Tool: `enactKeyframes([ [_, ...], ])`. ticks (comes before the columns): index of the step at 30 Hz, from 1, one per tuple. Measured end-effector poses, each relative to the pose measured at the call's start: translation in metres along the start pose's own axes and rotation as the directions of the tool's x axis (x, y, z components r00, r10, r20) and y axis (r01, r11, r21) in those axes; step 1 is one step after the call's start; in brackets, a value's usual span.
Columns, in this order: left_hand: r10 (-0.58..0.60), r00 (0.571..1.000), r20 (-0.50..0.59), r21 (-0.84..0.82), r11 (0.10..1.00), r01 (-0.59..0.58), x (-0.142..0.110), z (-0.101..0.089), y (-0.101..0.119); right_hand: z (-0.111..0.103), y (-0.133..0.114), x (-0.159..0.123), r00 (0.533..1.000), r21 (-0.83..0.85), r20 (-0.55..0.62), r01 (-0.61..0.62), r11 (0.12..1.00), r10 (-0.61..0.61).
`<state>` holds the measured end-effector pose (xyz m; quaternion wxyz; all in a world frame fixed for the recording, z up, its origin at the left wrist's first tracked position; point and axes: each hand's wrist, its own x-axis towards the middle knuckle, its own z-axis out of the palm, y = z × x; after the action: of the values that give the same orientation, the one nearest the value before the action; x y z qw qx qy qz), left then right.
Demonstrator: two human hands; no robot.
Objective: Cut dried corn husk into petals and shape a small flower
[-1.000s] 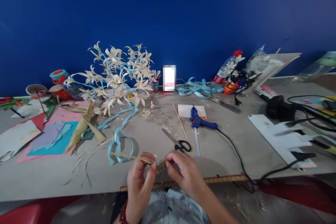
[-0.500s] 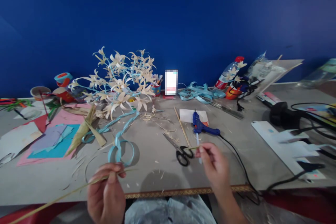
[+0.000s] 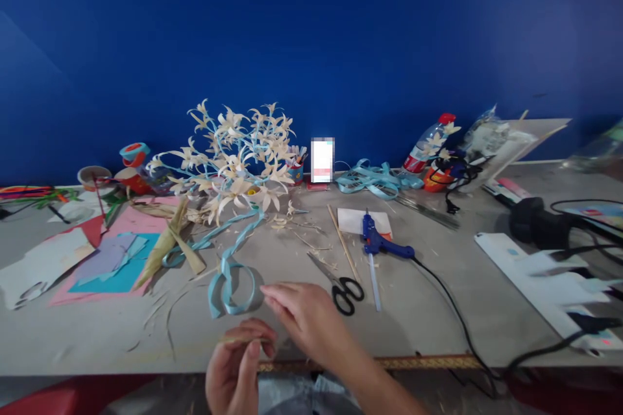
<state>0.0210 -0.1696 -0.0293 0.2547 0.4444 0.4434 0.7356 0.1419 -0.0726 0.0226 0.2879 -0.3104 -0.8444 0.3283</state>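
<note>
My left hand (image 3: pixel 237 366) is low at the table's front edge, its fingers pinched on a thin pale straw strip (image 3: pixel 241 339). My right hand (image 3: pixel 304 318) reaches leftward just above it, fingers stretched out over the table, tips close to the strip and to a loop of light blue ribbon (image 3: pixel 228 279). Black-handled scissors (image 3: pixel 338 282) lie just right of my right hand. A branch of cream straw flowers (image 3: pixel 233 159) wrapped in blue ribbon stands behind.
A blue glue gun (image 3: pixel 382 243) with a black cord lies beyond the scissors, next to a wooden stick (image 3: pixel 343 243). Coloured paper sheets (image 3: pixel 104 256) lie at left. Bottles, ribbon, cables and a white board crowd the right and back of the grey table (image 3: pixel 438 311).
My right hand has swung back left from near the scissors toward my left hand. My left hand moved right, and the long strip no longer trails off to the lower left.
</note>
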Motion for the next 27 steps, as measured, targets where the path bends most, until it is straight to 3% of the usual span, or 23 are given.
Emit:
enactKeyframes([
  [4,-0.012,0.999,0.034,0.128,0.992,0.007,-0.002,-0.001,-0.006,-0.015,-0.003,-0.020,0.999,0.232,0.014,-0.033,0.972,0.030],
  [8,0.021,0.953,0.303,0.389,0.910,-0.143,-0.004,-0.002,-0.011,-0.022,-0.002,-0.042,1.000,0.373,0.003,-0.006,0.928,0.005],
  [12,-0.040,0.900,0.433,0.461,0.868,-0.183,0.000,0.004,-0.006,-0.020,0.006,-0.054,0.980,0.351,-0.040,-0.168,0.921,0.194],
  [17,-0.267,0.831,0.488,0.505,0.863,-0.019,0.008,0.016,0.007,-0.020,0.016,-0.062,0.969,0.298,-0.045,-0.219,0.929,0.243],
  [22,-0.421,0.785,0.454,0.490,0.854,0.174,0.011,0.023,0.008,-0.017,0.019,-0.066,0.938,0.331,-0.019,-0.321,0.888,0.346],
  [27,-0.586,0.654,0.479,0.282,0.808,0.517,0.015,0.029,0.004,-0.011,0.023,-0.066,0.916,0.355,0.000,-0.375,0.856,0.401],
])
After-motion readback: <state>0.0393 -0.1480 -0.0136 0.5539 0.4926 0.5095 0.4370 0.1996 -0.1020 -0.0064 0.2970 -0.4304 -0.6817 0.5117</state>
